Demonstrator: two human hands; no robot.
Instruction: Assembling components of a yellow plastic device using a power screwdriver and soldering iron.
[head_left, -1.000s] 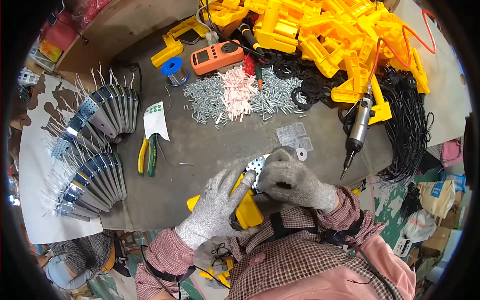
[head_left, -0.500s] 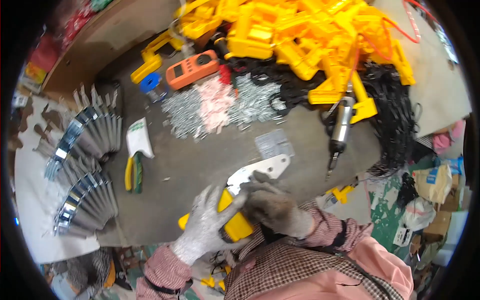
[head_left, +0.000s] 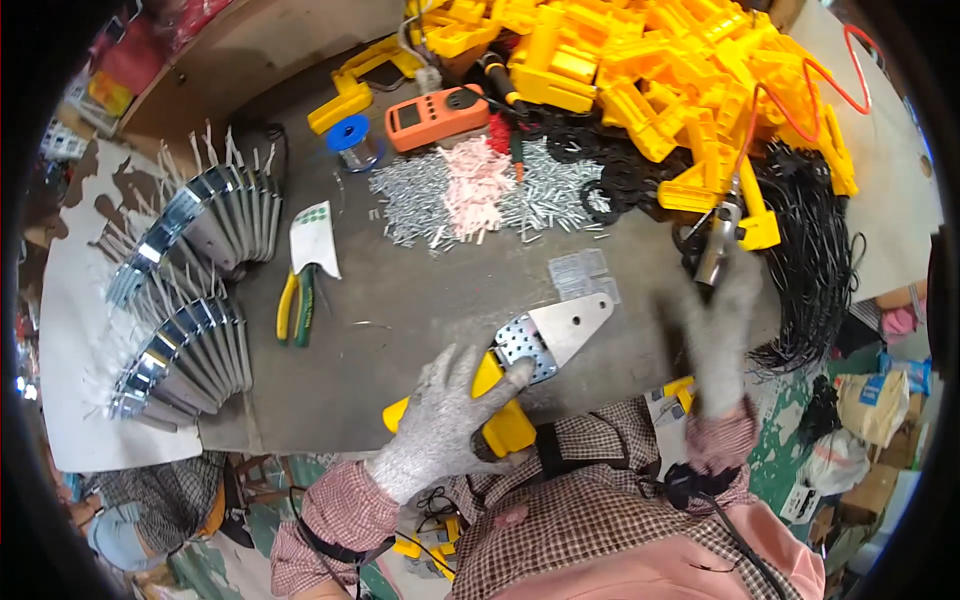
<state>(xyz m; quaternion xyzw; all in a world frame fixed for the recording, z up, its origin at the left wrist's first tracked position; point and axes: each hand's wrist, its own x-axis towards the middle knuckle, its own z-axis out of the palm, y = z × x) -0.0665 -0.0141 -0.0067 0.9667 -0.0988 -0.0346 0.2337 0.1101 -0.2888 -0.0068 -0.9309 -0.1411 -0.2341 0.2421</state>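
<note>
My left hand (head_left: 440, 420), in a grey-white glove, is closed around a yellow plastic housing (head_left: 512, 428) at the table's near edge. A perforated metal plate (head_left: 525, 347) with a pale pointed end lies against the housing, my left thumb touching it. My right hand (head_left: 722, 325), also gloved, is at the lower part of a silver air screwdriver (head_left: 720, 245) on the right. Motion smears its fingers, so its grip on the tool cannot be made out. The screwdriver's tip is hidden.
Yellow housings (head_left: 640, 80) are heaped at the back, beside black cords (head_left: 800, 250). Screws (head_left: 415, 200) and pale pink small parts (head_left: 473, 185) lie before an orange meter (head_left: 435, 120). Green-yellow pliers (head_left: 300, 305), a solder spool (head_left: 355, 143) and fanned metal parts (head_left: 185, 350) are left.
My right hand has left the metal plate and moved right to the air screwdriver. My left hand keeps its hold on the yellow housing. The whole view has shifted slightly.
</note>
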